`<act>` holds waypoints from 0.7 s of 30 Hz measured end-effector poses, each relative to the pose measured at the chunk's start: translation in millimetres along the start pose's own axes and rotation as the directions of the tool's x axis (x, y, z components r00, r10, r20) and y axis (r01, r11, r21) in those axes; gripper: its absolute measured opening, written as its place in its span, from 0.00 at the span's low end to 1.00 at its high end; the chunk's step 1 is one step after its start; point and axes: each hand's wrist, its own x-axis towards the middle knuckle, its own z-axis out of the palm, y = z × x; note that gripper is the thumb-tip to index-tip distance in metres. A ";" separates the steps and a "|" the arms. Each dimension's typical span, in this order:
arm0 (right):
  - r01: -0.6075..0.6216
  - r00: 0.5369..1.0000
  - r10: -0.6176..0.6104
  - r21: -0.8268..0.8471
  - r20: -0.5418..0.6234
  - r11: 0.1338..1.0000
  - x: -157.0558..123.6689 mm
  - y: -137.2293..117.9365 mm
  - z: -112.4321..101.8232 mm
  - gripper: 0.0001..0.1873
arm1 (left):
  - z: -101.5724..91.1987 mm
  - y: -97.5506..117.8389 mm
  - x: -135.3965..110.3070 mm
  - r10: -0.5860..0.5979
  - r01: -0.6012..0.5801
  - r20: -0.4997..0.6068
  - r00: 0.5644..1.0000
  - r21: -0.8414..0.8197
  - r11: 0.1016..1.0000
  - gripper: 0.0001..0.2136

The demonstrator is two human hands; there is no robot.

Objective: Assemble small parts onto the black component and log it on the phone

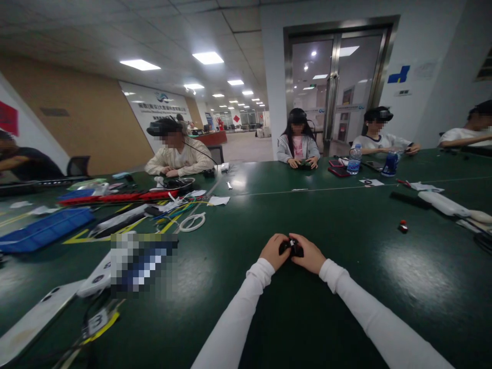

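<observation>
Green table [230, 266]: broad and glossy, with ceiling light glaring off it; it fills the lower half of the view.

Black object [296, 249]: small and dark with a pale patch on top, at the middle of the near table, between two hands. Whether it is one piece or two, or rests on the table, I cannot tell.

Left hand [274, 251]: fingers curled narrowly round the object's left side.

Right hand [310, 255]: fingers close in on the other side, thumb low along the near edge, so both hands hold it.

Feel and hold: probably light and stiff, perhaps hard plastic; a smooth shell could slip. Its two sides look the best place to grip, fingertips off the pale patch in case that part is delicate.

Red-and-black piece [403, 226]: small, lying to the right, well apart from the hands.

Blue tray [42, 233]: far left, with a white cable coil [192, 222] between it and the hands.

Person in grey jacket [283, 151]: seated opposite, wearing a headset; two bottles [390, 163] stand to the right.
</observation>
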 end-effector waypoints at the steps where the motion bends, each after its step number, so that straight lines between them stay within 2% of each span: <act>1: 0.007 1.000 -0.007 0.015 0.012 1.000 -0.2 0.5 -1.6 0.35 | -0.6 -0.5 -0.1 0.004 -0.004 0.000 1.000 -0.016 1.000 0.11; 6: 0.038 0.998 -0.042 0.076 0.043 0.996 -2.5 -2.5 -8.3 0.35 | -3.2 0.7 0.0 0.002 -0.002 0.006 1.000 -0.048 0.999 0.10; 13: 0.059 0.998 -0.060 0.069 0.020 0.996 -4.3 -7.5 -8.1 0.33 | -3.2 -1.8 -1.0 0.005 -0.005 -0.004 1.000 -0.036 0.999 0.09; 16: 0.097 0.992 -0.091 0.066 -0.086 0.993 -5.8 -18.7 -15.2 0.28 | -2.4 -3.1 -1.4 0.011 -0.011 -0.015 1.000 -0.048 0.999 0.09; 18: 0.158 0.966 -0.148 0.032 -0.213 0.987 -13.1 -41.7 -27.1 0.22 | -1.4 -3.3 -1.1 0.018 -0.019 -0.019 1.000 -0.059 0.998 0.09; 19: 0.232 0.938 -0.223 0.005 -0.266 0.973 -20.0 -58.8 -35.2 0.20 | -0.8 -3.3 -0.7 0.020 -0.021 -0.020 1.000 -0.065 0.998 0.09; 21: 0.428 0.847 -0.420 -0.053 -0.325 0.902 -41.0 -101.4 -53.7 0.19 | 0.6 -3.4 0.2 -0.005 0.002 -0.041 0.999 -0.074 0.997 0.09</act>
